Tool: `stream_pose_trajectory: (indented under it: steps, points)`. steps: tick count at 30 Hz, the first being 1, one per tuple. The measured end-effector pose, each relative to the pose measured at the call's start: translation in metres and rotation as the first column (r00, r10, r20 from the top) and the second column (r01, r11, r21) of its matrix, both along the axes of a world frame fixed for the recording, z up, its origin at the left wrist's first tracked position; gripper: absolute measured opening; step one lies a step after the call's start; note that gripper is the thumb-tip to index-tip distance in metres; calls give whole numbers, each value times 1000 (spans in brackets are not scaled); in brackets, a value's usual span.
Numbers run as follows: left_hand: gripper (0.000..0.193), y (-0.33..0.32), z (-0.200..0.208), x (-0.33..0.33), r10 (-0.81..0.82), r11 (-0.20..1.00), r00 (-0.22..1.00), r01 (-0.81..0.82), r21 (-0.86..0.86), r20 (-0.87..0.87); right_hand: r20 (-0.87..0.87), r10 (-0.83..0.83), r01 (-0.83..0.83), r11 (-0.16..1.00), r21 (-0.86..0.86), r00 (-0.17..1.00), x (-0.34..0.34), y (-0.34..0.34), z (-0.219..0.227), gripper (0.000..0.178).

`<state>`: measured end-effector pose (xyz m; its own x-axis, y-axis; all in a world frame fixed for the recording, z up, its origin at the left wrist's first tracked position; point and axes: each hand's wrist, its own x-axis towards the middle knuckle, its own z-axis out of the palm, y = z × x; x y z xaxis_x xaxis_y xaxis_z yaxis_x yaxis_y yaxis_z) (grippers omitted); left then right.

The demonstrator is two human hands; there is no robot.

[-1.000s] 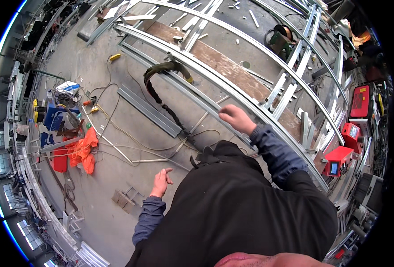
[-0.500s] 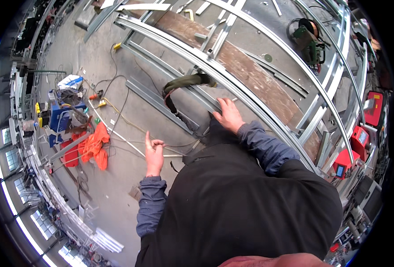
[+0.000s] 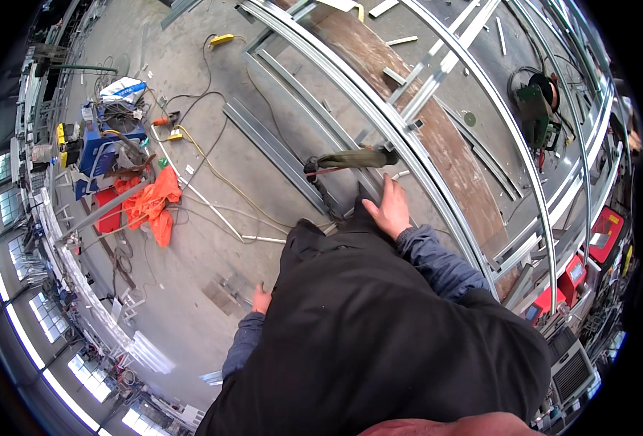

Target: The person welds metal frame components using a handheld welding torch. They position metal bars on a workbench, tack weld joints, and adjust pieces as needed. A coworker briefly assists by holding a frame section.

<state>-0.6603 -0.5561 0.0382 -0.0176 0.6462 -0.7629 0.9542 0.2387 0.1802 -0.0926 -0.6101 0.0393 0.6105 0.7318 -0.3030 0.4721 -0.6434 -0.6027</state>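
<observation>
My right hand (image 3: 392, 210) is open, its fingers spread, beside the long galvanized steel rails (image 3: 414, 171) of a metal frame. Just past its fingertips is a thick cable in an olive-green sleeve (image 3: 354, 159), with a dark end bending down toward the floor. Whether the fingers touch the rail or the sleeve I cannot tell. My left hand (image 3: 262, 299) hangs low at my left side, over the floor. Its thumb points up, and the other fingers are mostly hidden, so its hold cannot be made out.
Loose steel channels (image 3: 274, 156) lie on the floor ahead. To the left are an orange cloth (image 3: 160, 204), a blue machine (image 3: 100, 151) and tangled cables with a yellow connector (image 3: 221, 39). Curved frame tubes (image 3: 506, 109) and red machines (image 3: 607, 234) stand to the right.
My left hand has dropped back toward my side, its pointing finger no longer showing. My right hand stays near the rails. The view has shifted, and the green-sleeved cable looks straighter.
</observation>
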Motion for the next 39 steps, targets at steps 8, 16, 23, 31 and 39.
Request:
stream_pose_trajectory:
  steps: [8, 16, 23, 31, 39]
  points:
    - [81, 121, -19, -108, 25, 1000, 999, -25, -6, 37, 283, 5, 63, 971, -231, 959, -23, 10, -30, 100]
    - [83, 334, -53, -187, 248, 969, 911, -230, -93, 331, 417, -67, 211, 927, -309, 907, -35, 22, -45, 100]
    - [86, 395, -12, -219, 384, 918, 814, -386, -88, 436, 384, -131, 274, 897, -346, 914, -37, 26, -45, 97]
    - [83, 359, -21, -219, 396, 907, 871, -322, -272, 291, 378, -169, 312, 880, -358, 910, -40, 30, -46, 97]
    - [84, 403, -16, -144, 293, 956, 890, -259, -141, 350, 414, -179, 324, 893, -313, 892, -45, 27, -44, 94]
